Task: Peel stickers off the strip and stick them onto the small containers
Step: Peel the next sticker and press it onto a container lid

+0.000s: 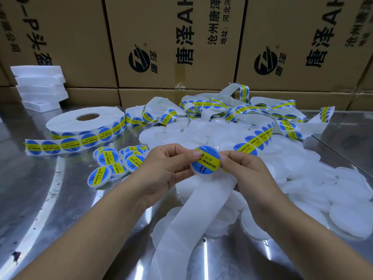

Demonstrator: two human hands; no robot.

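At the middle of the view my left hand (pixel 167 168) grips a small white round container (pixel 204 161) that bears a blue and yellow sticker on its lid. My right hand (pixel 240 168) pinches the container's right edge together with the sticker strip (pixel 254 141), which runs up and to the right. The strip's bare white backing (pixel 193 215) hangs down from my hands toward the near edge. A heap of plain white containers (pixel 302 172) lies under and to the right of my hands. Several labelled containers (pixel 115 160) lie in a cluster at the left.
A large sticker roll (pixel 80 122) lies flat on the shiny metal table (pixel 50 199) at the left, its tail stretched leftward. Tangled strip (pixel 222 108) piles up behind the containers. White foam blocks (pixel 40 87) stand at the far left. Cardboard boxes (pixel 171 41) wall off the back.
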